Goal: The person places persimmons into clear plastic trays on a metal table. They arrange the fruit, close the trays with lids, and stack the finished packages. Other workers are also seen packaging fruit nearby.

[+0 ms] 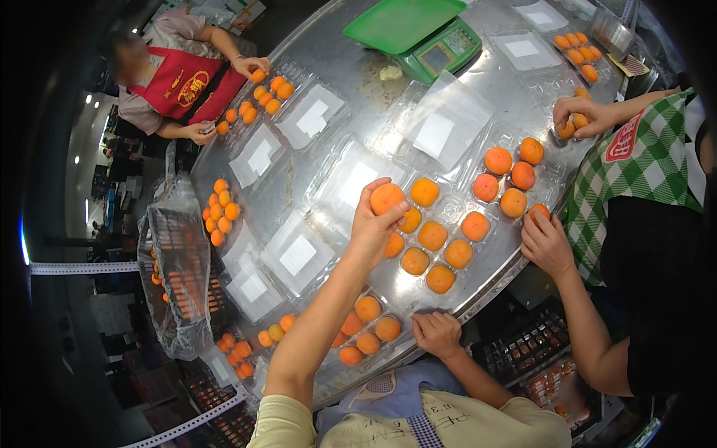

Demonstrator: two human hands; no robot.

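Note:
My left hand (376, 215) holds a round orange persimmon (387, 199) between thumb and fingers, raised over a clear plastic tray of persimmons (432, 235). Most of that tray's cups hold fruit; my left hand and the held persimmon hide part of it. My right hand (438, 334) rests at the metal table's near edge, fingers curled, below the tray; whether it holds anything is hidden. Left of it, partly behind my left forearm, another clear tray holds several persimmons (368, 343).
A person in a green checked apron (633, 168) works at the right, hands on persimmons. Across the metal table (386, 95), a person in a red apron (193, 84) fills a tray. A green scale (442, 50), lined trays (297, 255) and a plastic-lined crate (176, 280) stand around.

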